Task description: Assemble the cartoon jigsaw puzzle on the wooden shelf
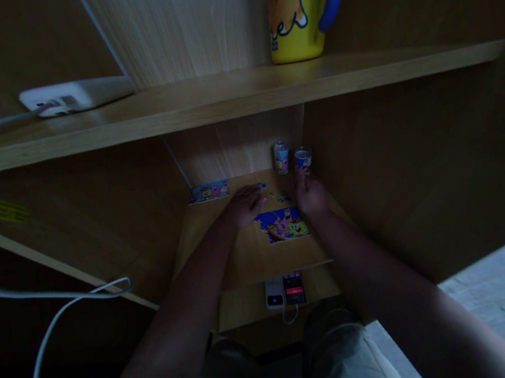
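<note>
A partly joined cartoon jigsaw puzzle (pixel 283 226) lies on the lower shelf board, its left edge uneven. Several loose puzzle pieces (pixel 282 197) are scattered just behind it. Over the board, at the puzzle's upper left, my left hand (pixel 245 207) is palm down with its fingers stretched out; no object shows in it. My right hand (pixel 313 198) is closed around the lower part of a small cartoon-printed tin (pixel 303 157), near the right wall. A second printed tin (pixel 281 158) stands behind, to its left. At the back left lies a finished-looking cartoon puzzle (pixel 209 191).
Above runs an upper shelf (pixel 219 109) bearing a yellow mug (pixel 294 12) with a blue handle and a white device (pixel 84 93) with a cable (pixel 31 294). Below, a power bank (pixel 274 292) and a phone (pixel 294 289) lie side by side. Cabinet walls flank both arms.
</note>
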The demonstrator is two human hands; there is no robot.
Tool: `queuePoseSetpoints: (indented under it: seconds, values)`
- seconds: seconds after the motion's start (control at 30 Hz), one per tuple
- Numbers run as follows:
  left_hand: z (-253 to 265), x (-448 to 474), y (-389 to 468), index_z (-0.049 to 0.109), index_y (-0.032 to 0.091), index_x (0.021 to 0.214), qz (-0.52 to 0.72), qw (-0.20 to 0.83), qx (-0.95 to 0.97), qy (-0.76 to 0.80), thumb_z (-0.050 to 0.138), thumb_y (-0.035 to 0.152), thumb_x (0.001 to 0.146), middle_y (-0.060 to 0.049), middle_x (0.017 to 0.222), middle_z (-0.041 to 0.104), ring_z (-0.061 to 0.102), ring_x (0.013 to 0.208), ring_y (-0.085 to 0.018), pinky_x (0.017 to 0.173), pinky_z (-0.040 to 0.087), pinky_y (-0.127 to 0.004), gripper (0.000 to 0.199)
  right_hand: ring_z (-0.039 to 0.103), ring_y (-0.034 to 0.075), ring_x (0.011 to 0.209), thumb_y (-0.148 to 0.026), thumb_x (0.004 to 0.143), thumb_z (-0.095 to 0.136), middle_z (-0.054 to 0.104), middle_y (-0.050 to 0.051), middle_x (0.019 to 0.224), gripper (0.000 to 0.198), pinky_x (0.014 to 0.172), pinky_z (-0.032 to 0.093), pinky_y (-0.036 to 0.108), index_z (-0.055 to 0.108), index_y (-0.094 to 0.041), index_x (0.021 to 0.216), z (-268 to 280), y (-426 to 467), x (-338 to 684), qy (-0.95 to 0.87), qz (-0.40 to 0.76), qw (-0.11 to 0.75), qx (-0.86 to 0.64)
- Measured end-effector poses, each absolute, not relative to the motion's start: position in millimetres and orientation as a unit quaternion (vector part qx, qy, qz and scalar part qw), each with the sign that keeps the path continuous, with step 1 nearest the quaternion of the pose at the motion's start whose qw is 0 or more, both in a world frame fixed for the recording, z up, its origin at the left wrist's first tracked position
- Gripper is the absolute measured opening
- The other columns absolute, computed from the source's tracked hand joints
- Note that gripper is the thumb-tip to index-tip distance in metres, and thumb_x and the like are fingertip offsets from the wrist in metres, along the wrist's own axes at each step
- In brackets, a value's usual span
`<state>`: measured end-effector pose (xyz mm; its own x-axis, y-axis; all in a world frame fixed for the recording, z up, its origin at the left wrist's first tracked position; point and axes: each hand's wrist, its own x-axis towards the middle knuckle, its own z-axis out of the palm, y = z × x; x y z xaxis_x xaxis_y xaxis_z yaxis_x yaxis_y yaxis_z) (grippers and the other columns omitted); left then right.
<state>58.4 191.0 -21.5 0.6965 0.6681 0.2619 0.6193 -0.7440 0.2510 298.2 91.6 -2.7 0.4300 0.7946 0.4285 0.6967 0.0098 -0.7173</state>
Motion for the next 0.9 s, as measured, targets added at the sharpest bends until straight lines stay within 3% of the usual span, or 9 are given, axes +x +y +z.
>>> queuePoseSetpoints:
  seconds: [0.2, 0.4, 0.57, 0.7, 0.8, 0.9]
  values:
    - [-18.1, 65.6, 201.2, 0.058, 0.025, 0.165, 0.136, 0.075, 0.910, 0.385, 0.044, 0.058, 0.114, -0.010, 0.177, 0.049, 0.040, 0.168, -0.033, 0.139, 0.027, -0.053, 0.062, 0.071, 0.027, 0.078, -0.075, 0.111, 0.005, 0.076, 0.015, 0.081, 0.091, 0.071, 0.045, 0.036, 0.070, -0.023, 0.077, -1.6, 93.5, 297.3, -0.535, 0.065, 0.469, -0.699]
    - [-16.5, 65.7, 201.5, 0.048, 0.030, 0.171, 0.129, 0.089, 0.916, 0.368, 0.034, 0.057, 0.116, -0.005, 0.181, 0.042, 0.032, 0.171, -0.030, 0.140, 0.022, -0.052, 0.063, 0.071, 0.027, 0.077, -0.074, 0.111, 0.005, 0.074, 0.014, 0.078, 0.087, 0.069, 0.043, 0.036, 0.065, -0.024, 0.073, -0.8, 92.8, 296.9, -0.540, 0.076, 0.474, -0.692]
    - [-13.6, 64.4, 197.5, 0.058, 0.026, 0.165, 0.164, 0.095, 0.907, 0.375, 0.027, 0.051, 0.117, -0.005, 0.171, 0.057, 0.044, 0.165, -0.030, 0.138, 0.031, -0.052, 0.061, 0.072, 0.028, 0.078, -0.074, 0.111, 0.006, 0.075, 0.015, 0.078, 0.086, 0.069, 0.045, 0.036, 0.064, -0.024, 0.072, 0.1, 92.3, 297.6, -0.552, 0.076, 0.464, -0.689]
    - [-11.7, 53.4, 189.8, 0.077, 0.018, 0.140, 0.250, 0.072, 0.872, 0.414, 0.022, 0.049, 0.118, -0.013, 0.145, 0.077, 0.065, 0.144, -0.029, 0.131, 0.045, -0.047, 0.067, 0.073, 0.029, 0.079, -0.074, 0.111, 0.007, 0.077, 0.016, 0.082, 0.086, 0.071, 0.046, 0.037, 0.066, -0.024, 0.072, -1.1, 92.9, 298.5, -0.546, 0.071, 0.465, -0.694]
    - [-11.5, 33.8, 176.1, 0.081, 0.019, 0.127, 0.273, 0.050, 0.856, 0.437, 0.029, 0.046, 0.118, -0.013, 0.129, 0.083, 0.073, 0.129, -0.030, 0.123, 0.052, -0.050, 0.059, 0.073, 0.029, 0.079, -0.076, 0.110, 0.006, 0.077, 0.016, 0.081, 0.088, 0.070, 0.045, 0.037, 0.066, -0.025, 0.071, -2.3, 93.7, 298.9, -0.539, 0.070, 0.465, -0.698]
    - [-11.9, 9.8, 156.3, 0.083, 0.024, 0.117, 0.284, 0.038, 0.859, 0.423, 0.048, 0.036, 0.112, -0.009, 0.116, 0.085, 0.076, 0.116, -0.030, 0.116, 0.057, -0.053, 0.037, 0.074, 0.029, 0.079, -0.078, 0.109, 0.006, 0.076, 0.017, 0.080, 0.090, 0.070, 0.046, 0.037, 0.066, -0.024, 0.070, -2.9, 93.8, 299.1, -0.539, 0.071, 0.465, -0.699]
